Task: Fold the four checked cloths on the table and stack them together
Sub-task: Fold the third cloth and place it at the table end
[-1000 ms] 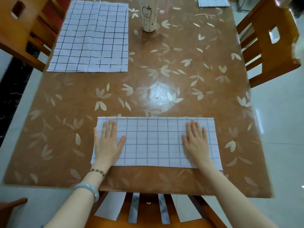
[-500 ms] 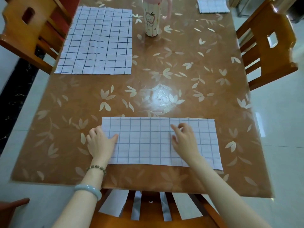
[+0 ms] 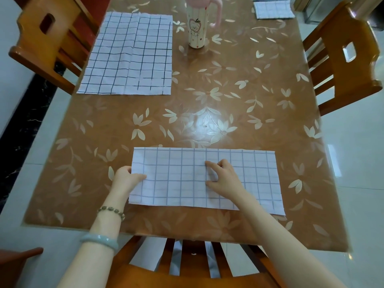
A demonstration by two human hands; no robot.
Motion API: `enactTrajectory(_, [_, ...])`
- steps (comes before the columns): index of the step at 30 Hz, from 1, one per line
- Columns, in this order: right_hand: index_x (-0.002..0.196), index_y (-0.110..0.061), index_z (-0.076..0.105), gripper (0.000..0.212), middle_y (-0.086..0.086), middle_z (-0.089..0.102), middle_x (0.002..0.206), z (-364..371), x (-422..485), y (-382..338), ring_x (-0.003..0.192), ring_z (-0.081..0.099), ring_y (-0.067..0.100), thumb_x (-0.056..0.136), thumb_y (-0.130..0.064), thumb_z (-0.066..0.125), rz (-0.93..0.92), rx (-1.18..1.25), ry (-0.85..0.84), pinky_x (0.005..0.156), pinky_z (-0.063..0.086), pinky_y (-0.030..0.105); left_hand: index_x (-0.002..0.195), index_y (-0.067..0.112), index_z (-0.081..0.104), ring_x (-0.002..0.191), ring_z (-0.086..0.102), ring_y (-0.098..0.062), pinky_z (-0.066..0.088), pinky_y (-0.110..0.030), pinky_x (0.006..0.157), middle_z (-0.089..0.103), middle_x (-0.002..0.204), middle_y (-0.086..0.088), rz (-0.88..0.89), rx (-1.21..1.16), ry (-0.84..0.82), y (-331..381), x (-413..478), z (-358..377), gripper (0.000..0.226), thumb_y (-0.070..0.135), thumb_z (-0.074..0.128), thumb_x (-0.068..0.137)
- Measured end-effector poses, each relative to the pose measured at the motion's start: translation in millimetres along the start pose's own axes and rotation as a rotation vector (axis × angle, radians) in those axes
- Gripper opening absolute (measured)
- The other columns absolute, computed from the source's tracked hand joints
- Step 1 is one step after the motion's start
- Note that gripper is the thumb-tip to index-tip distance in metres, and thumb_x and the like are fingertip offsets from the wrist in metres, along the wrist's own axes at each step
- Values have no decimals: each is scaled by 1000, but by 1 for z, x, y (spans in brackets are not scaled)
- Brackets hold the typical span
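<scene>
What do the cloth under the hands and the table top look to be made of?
Near cloth: thin woven fabric, probably cotton, matte white with a grey-blue check; it lies limp and flat, with faint creases. Table top: glossy brown leaf-print sheet, likely plastic laid over the table; it mirrors a bright lamp glare.

Matt cloth (image 3: 182, 183) on a glossy surface (image 3: 228, 96).
At my left hand (image 3: 126, 177) I see the cloth as thin, woven and faintly creased; beyond the hand the surface shines smooth with glare, and the chair (image 3: 342, 59) looks like varnished wood.
</scene>
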State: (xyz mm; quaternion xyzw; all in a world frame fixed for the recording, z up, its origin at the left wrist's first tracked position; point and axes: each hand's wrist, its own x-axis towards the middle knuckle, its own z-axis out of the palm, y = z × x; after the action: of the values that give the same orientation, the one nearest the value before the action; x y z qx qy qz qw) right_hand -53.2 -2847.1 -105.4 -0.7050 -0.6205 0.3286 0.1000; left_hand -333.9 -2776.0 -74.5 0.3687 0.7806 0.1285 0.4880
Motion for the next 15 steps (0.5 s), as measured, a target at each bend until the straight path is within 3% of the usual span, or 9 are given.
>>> enactTrajectory(3, [140, -30, 37, 73, -2, 33, 102, -4, 2, -2, 97, 36, 15, 75, -30, 69, 16, -4, -67, 83, 44, 29, 92, 9, 64, 83, 66, -26, 54, -38, 67, 69, 100, -13, 7, -82, -93, 2, -11, -10, 9, 8, 69, 85])
enactTrajectory(6, [142, -34, 31, 85, -3, 31, 103, -7, 4, -4, 99, 33, 15, 68, -36, 74, 27, -35, -123, 84, 46, 32, 103, 11, 66, 91, 67, -28, 56, -46, 78, 70, 100, -7, 105, -94, -116, 13, -27, -22, 19, 11, 69, 84])
enactTrajectory(11, [147, -36, 16, 109, -1, 29, 106, -11, 7, -8, 102, 31, 17, 59, -41, 81, 37, -102, -198, 87, 47, 35, 103, 19, 67, 91, 69, -21, 55, -34, 71, 72, 100, 0, 231, -174, -200, 40, -61, -30, 24, 4, 67, 85])
enactTrajectory(15, [148, -34, 6, 120, 1, 29, 113, -12, 8, -11, 109, 32, 20, 56, -42, 84, 33, -161, -236, 89, 47, 37, 110, 20, 66, 95, 69, -17, 55, -35, 79, 73, 103, 3, 316, -153, -238, 56, -85, -25, 31, 2, 66, 85])
